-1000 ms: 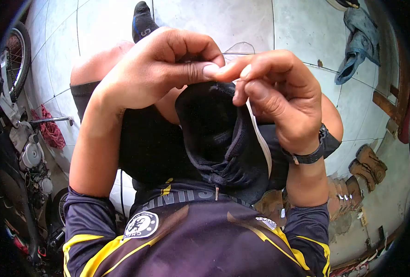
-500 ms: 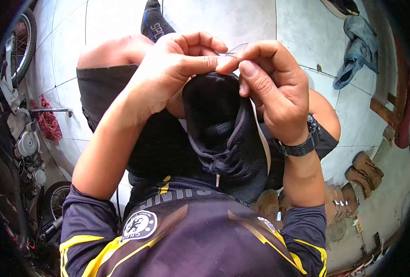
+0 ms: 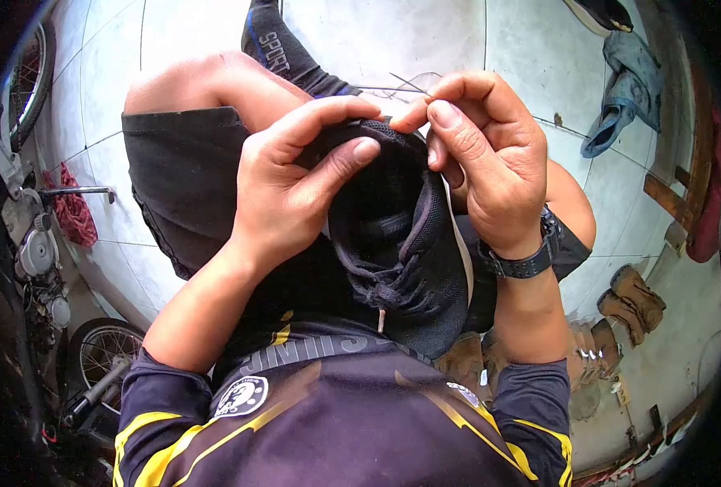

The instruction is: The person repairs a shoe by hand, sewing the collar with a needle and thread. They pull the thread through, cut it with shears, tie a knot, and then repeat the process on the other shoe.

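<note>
While pinching a thin dark needle point(image 3: 409, 84) between closed fingers of the right hand point(image 3: 500, 166), holds the left hand point(image 3: 295, 166) half open, with thumb parted, by the heel of the black shoe point(image 3: 417, 296) over the lap point(image 3: 283, 280).

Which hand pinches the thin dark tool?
Right hand, with the black wristband, pinches the thin dark tool. Left hand, at the black shoe, has thumb and forefinger apart.

Looks from the head, forward and steeply down, near above shirt point(image 3: 360, 430), toward left hand point(image 3: 281, 191) and right hand point(image 3: 500, 174).
</note>
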Demonstrator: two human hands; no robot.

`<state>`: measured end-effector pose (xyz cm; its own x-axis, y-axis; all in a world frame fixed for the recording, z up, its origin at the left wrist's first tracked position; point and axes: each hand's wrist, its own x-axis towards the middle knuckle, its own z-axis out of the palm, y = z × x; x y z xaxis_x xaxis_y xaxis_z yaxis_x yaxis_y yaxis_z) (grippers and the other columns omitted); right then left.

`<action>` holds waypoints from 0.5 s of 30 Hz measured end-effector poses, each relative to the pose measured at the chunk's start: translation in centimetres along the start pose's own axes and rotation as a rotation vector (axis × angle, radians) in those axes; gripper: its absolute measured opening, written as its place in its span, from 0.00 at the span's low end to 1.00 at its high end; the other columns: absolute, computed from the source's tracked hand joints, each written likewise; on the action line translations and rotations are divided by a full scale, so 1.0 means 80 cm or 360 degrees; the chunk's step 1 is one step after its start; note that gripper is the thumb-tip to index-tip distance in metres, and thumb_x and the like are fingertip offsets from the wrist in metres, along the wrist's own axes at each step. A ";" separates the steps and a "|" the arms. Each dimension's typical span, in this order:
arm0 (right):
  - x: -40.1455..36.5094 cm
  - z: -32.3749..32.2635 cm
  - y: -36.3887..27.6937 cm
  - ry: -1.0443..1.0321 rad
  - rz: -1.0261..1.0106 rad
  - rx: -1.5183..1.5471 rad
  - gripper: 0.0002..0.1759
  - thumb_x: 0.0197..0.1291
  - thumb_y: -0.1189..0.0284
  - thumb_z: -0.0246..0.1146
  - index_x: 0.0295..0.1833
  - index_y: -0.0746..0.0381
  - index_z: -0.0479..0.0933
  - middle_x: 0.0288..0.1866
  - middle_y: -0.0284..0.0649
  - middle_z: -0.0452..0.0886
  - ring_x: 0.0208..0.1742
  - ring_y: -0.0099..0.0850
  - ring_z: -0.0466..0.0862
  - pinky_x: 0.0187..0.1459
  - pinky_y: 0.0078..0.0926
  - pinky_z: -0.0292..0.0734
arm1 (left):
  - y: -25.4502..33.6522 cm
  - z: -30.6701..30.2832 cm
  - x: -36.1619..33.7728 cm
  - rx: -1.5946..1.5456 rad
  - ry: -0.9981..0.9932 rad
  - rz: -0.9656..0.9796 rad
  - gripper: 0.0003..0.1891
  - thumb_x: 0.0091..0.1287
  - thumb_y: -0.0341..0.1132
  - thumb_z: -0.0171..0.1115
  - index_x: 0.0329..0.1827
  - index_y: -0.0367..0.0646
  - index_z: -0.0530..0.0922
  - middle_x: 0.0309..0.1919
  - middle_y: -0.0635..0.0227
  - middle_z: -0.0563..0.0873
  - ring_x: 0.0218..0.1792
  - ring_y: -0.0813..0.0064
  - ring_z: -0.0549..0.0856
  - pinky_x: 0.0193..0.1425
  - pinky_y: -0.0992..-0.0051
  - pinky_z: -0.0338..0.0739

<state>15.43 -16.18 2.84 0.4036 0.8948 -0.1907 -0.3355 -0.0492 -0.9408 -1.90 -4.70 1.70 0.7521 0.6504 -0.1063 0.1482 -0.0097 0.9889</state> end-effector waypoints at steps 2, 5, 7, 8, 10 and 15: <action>0.000 0.001 -0.004 0.0006 -0.0008 -0.0022 0.08 0.76 0.75 0.61 0.55 0.67 0.77 0.46 0.40 0.89 0.44 0.19 0.85 0.39 0.14 0.76 | 0.002 0.000 0.000 -0.0009 0.0008 0.0030 0.14 0.70 0.26 0.72 0.57 0.34 0.85 0.46 0.65 0.92 0.48 0.78 0.88 0.57 0.77 0.82; -0.004 0.003 -0.008 0.0017 -0.0049 -0.0139 0.08 0.76 0.76 0.60 0.55 0.67 0.77 0.45 0.41 0.89 0.37 0.17 0.81 0.34 0.12 0.72 | 0.000 0.000 -0.003 -0.0030 0.0014 0.0078 0.14 0.68 0.24 0.72 0.56 0.33 0.85 0.46 0.64 0.92 0.48 0.78 0.89 0.57 0.78 0.82; -0.005 0.004 -0.009 0.0017 -0.0082 -0.0238 0.08 0.76 0.76 0.58 0.55 0.66 0.77 0.44 0.43 0.90 0.30 0.14 0.76 0.29 0.09 0.68 | -0.003 0.000 -0.003 -0.0044 0.0017 0.0099 0.14 0.68 0.23 0.73 0.56 0.33 0.85 0.46 0.63 0.92 0.48 0.77 0.89 0.57 0.78 0.83; -0.005 0.004 -0.009 0.0008 -0.0105 -0.0265 0.08 0.76 0.76 0.59 0.55 0.66 0.77 0.44 0.43 0.90 0.30 0.14 0.76 0.29 0.10 0.68 | -0.005 0.000 -0.003 -0.0016 0.0033 0.0188 0.15 0.67 0.23 0.73 0.56 0.33 0.85 0.47 0.62 0.92 0.48 0.75 0.89 0.57 0.77 0.83; -0.005 0.003 -0.011 0.0000 -0.0116 -0.0296 0.08 0.76 0.77 0.59 0.55 0.66 0.78 0.44 0.43 0.90 0.29 0.14 0.76 0.29 0.10 0.68 | -0.009 -0.002 0.000 0.0004 0.0051 0.0267 0.16 0.66 0.22 0.74 0.56 0.33 0.85 0.47 0.61 0.92 0.49 0.73 0.90 0.58 0.76 0.83; 0.001 0.005 -0.011 0.0065 0.0002 -0.0238 0.08 0.74 0.77 0.59 0.55 0.67 0.78 0.42 0.44 0.89 0.29 0.16 0.77 0.27 0.10 0.67 | -0.004 -0.007 0.018 0.0126 -0.0204 0.0520 0.20 0.58 0.23 0.78 0.55 0.35 0.87 0.50 0.60 0.91 0.55 0.65 0.89 0.60 0.69 0.83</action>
<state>15.39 -15.84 3.75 0.4386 0.8762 -0.2000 -0.2066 -0.1183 -0.9713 -1.22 -3.29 1.25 0.8416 0.5030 0.1967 -0.0676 -0.2633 0.9623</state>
